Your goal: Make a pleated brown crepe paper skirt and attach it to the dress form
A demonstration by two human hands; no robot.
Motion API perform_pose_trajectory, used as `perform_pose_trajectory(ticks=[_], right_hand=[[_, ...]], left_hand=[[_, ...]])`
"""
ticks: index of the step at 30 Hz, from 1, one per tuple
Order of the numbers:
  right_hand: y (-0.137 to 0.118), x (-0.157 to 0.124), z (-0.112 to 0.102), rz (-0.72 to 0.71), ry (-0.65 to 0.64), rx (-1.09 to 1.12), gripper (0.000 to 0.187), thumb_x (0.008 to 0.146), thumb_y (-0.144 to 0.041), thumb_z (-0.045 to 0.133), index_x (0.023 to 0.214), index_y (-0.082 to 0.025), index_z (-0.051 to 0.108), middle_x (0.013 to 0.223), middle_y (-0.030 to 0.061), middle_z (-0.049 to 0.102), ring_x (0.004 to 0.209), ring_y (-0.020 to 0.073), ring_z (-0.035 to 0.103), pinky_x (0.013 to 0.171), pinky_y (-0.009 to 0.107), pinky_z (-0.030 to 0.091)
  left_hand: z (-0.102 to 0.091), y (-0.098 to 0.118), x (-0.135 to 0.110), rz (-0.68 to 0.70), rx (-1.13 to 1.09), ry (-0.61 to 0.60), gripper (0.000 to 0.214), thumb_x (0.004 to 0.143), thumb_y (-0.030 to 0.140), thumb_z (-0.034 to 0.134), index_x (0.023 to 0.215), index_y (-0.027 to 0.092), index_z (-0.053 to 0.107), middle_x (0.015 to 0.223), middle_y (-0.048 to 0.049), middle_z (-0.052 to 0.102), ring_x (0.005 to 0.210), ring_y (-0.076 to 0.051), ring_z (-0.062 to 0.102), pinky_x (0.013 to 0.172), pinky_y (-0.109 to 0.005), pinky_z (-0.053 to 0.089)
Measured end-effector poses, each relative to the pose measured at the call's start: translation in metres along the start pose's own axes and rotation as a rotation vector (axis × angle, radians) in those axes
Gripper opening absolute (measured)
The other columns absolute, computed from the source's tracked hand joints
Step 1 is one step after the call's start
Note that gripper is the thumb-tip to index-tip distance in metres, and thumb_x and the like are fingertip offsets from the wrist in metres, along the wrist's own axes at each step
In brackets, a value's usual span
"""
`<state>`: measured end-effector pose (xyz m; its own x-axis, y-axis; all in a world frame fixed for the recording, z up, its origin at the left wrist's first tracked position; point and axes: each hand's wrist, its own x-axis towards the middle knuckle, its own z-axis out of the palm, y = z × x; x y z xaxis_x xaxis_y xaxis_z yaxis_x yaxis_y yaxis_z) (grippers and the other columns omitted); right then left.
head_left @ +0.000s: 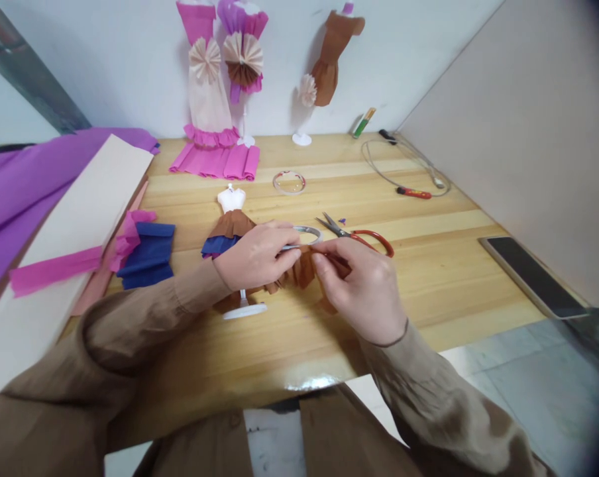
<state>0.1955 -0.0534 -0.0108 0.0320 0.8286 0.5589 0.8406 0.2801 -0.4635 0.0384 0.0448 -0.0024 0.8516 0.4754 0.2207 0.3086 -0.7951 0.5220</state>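
Note:
My left hand (254, 255) and my right hand (364, 291) meet over the wooden table (453, 265), both pinched on a pleated strip of brown crepe paper (303, 268). A strip of clear tape stretches from a tape roll (307, 233) to the fingers. Just behind my left hand stands a small white mannequin (231, 199) wearing a brown and blue paper skirt (224, 232); its round white base (244, 310) shows below my wrist.
Red-handled scissors (359, 235) lie just beyond my right hand. A second tape ring (289, 182), blue (148, 255) and pink crepe pieces, purple paper sheets (26, 179), three dressed mannequins at the back wall, a cable with a red tool (413, 193) and a phone (533, 275) surround the spot.

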Motion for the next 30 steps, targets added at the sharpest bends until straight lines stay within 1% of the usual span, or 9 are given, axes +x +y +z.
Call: perform_pose_trajectory(ticks=[3, 7, 11, 18, 20, 22, 24, 28, 30], right_hand=[[-0.0051, -0.0003, 0.0015, 0.091, -0.021, 0.099, 0.012, 0.083, -0.017, 0.055, 0.079, -0.013, 0.066, 0.073, 0.0074, 0.07, 0.063, 0.0184, 0.065, 0.059, 0.031, 0.051], [-0.0097, -0.0007, 0.0034, 0.178, -0.053, 0.209, 0.013, 0.083, -0.018, 0.055, 0.074, -0.015, 0.065, 0.067, 0.0039, 0.068, 0.058, 0.0155, 0.062, 0.057, 0.029, 0.05], [-0.0064, -0.0026, 0.0038, 0.221, -0.057, 0.242, 0.01, 0.081, -0.021, 0.059, 0.078, -0.016, 0.067, 0.074, 0.0043, 0.07, 0.064, 0.0166, 0.065, 0.061, 0.03, 0.052], [-0.0009, -0.0052, 0.0055, 0.211, -0.067, 0.276, 0.01, 0.081, -0.019, 0.058, 0.077, -0.018, 0.068, 0.076, 0.0038, 0.071, 0.068, 0.0173, 0.066, 0.065, 0.031, 0.053], [-0.0006, -0.0047, 0.0049, 0.225, -0.06, 0.289, 0.01, 0.081, -0.019, 0.059, 0.076, -0.017, 0.067, 0.074, 0.0034, 0.07, 0.067, 0.0168, 0.065, 0.064, 0.03, 0.053], [-0.0008, -0.0042, 0.0037, 0.252, -0.044, 0.28, 0.01, 0.081, -0.02, 0.059, 0.074, -0.017, 0.065, 0.071, 0.0029, 0.068, 0.063, 0.0157, 0.063, 0.06, 0.029, 0.051], [-0.0015, -0.0039, 0.0028, 0.266, -0.033, 0.259, 0.01, 0.08, -0.02, 0.059, 0.072, -0.017, 0.064, 0.067, 0.0021, 0.066, 0.059, 0.0144, 0.06, 0.056, 0.028, 0.048], [-0.0043, -0.0036, 0.0034, 0.209, -0.063, 0.256, 0.011, 0.08, -0.019, 0.059, 0.071, -0.017, 0.064, 0.067, 0.0018, 0.066, 0.06, 0.0142, 0.06, 0.058, 0.027, 0.048], [-0.0049, -0.0033, 0.0038, 0.205, -0.088, 0.277, 0.011, 0.081, -0.019, 0.058, 0.072, -0.017, 0.064, 0.067, 0.0016, 0.066, 0.06, 0.014, 0.06, 0.058, 0.027, 0.048]], left_hand=[[-0.0002, 0.0013, 0.0005, -0.01, -0.007, 0.007, 0.018, 0.088, 0.016, 0.046, 0.077, 0.014, 0.059, 0.077, -0.0038, 0.059, 0.085, -0.017, 0.06, 0.078, -0.028, 0.047], [-0.0002, 0.0025, 0.0008, -0.013, 0.003, 0.006, 0.016, 0.087, 0.014, 0.046, 0.077, 0.014, 0.059, 0.078, -0.0043, 0.061, 0.092, -0.019, 0.06, 0.081, -0.029, 0.046], [0.0001, 0.0024, 0.0004, -0.012, 0.001, -0.006, 0.018, 0.088, 0.016, 0.045, 0.078, 0.014, 0.059, 0.081, -0.005, 0.061, 0.081, -0.017, 0.06, 0.077, -0.029, 0.047], [0.0015, 0.0015, -0.0007, 0.008, 0.0, -0.004, 0.017, 0.089, 0.016, 0.045, 0.081, 0.014, 0.06, 0.088, -0.0078, 0.065, 0.096, -0.021, 0.061, 0.085, -0.033, 0.047], [0.0008, 0.0024, -0.0009, 0.01, -0.001, -0.008, 0.017, 0.089, 0.017, 0.045, 0.081, 0.014, 0.06, 0.086, -0.0073, 0.065, 0.091, -0.02, 0.061, 0.083, -0.032, 0.047], [0.0002, 0.0035, -0.001, 0.008, -0.001, -0.005, 0.017, 0.089, 0.017, 0.045, 0.08, 0.014, 0.06, 0.083, -0.0059, 0.064, 0.083, -0.017, 0.061, 0.079, -0.029, 0.047], [0.0001, 0.0041, -0.0011, 0.01, 0.001, -0.001, 0.017, 0.089, 0.017, 0.046, 0.08, 0.014, 0.06, 0.081, -0.0051, 0.063, 0.079, -0.016, 0.06, 0.077, -0.029, 0.047], [0.002, 0.0033, -0.0014, 0.024, 0.019, 0.002, 0.017, 0.089, 0.016, 0.045, 0.081, 0.014, 0.06, 0.088, -0.0076, 0.066, 0.093, -0.02, 0.061, 0.084, -0.032, 0.047], [0.0028, 0.0027, -0.0014, 0.027, 0.029, 0.0, 0.018, 0.089, 0.016, 0.044, 0.081, 0.013, 0.06, 0.09, -0.0087, 0.066, 0.096, -0.021, 0.061, 0.085, -0.032, 0.046]])
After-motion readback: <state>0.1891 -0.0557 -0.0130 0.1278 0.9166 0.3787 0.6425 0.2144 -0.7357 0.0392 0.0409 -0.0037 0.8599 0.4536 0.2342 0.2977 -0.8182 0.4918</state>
